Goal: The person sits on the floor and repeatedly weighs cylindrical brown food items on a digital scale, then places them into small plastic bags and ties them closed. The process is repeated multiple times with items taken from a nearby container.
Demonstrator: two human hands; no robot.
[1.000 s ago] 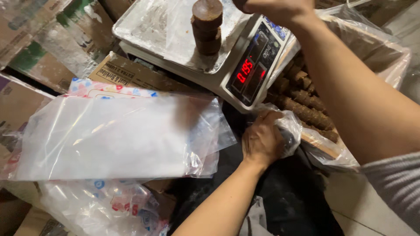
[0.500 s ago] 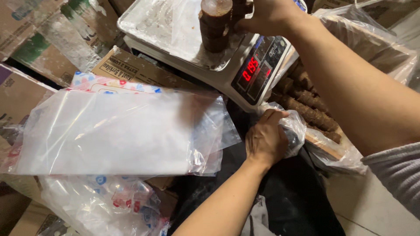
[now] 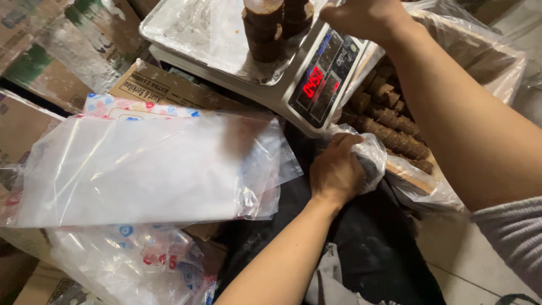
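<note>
A grey digital scale (image 3: 197, 34) with a red lit display (image 3: 322, 85) stands at the top. Two stacks of brown cylinders stand on its pan: one (image 3: 264, 31) on the left, a second (image 3: 296, 14) beside it. My right hand (image 3: 367, 17) reaches over the scale, fingers curled against the second stack, partly cut off by the frame's top edge. My left hand (image 3: 336, 172) is below the scale, closed on a crumpled clear plastic bag (image 3: 375, 155). Right behind it lies a plastic-lined box of more brown cylinders (image 3: 395, 135).
A pile of flat clear plastic bags (image 3: 147, 169) lies on the left over cardboard boxes (image 3: 164, 87). Wrapped packs of printed bags (image 3: 141, 265) are at the bottom left. Black cloth (image 3: 367, 248) covers the lower middle; pale floor (image 3: 451, 254) shows on the right.
My right hand brought a second brown stack down onto the scale pan beside the first, and the display reading changed. My left hand kept its grip on the plastic bag.
</note>
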